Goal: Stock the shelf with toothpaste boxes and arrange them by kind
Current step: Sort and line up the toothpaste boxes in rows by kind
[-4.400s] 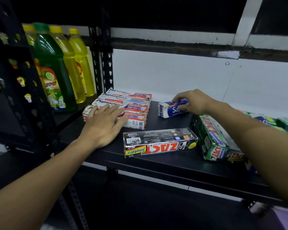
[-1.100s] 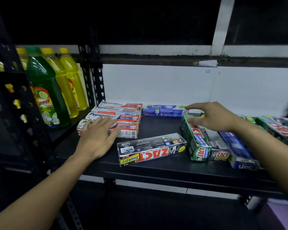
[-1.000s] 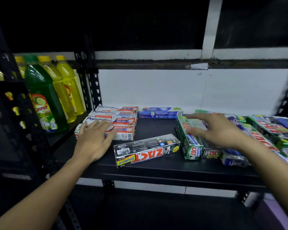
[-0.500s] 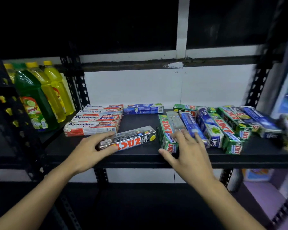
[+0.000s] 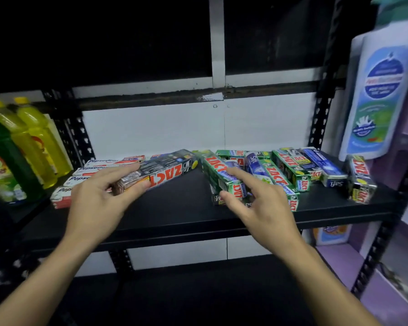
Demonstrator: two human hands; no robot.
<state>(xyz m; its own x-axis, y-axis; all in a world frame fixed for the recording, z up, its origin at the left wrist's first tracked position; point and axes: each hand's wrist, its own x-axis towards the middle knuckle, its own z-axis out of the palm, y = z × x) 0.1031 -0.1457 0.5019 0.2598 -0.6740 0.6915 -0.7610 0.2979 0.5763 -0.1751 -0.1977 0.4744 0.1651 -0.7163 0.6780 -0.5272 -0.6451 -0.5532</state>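
My left hand grips the near end of a black Zact Smokers toothpaste box, lifted off the black shelf and pointing toward the back. A stack of white and red Pepsodent boxes lies at the left behind that hand. My right hand touches the near end of a green Zact box, thumb at its front and forefinger along its top. To the right lie several more green Zact boxes mixed with blue Safi boxes.
Yellow and green dish soap bottles stand on the neighbouring shelf at the left. A large white bottle with a blue label hangs in view at the upper right. Black perforated uprights frame the shelf. A white wall backs it.
My left hand has picked up the black Zact box from the shelf and turned it toward the back. My right hand moved onto the front of the green box. The view shifted right.
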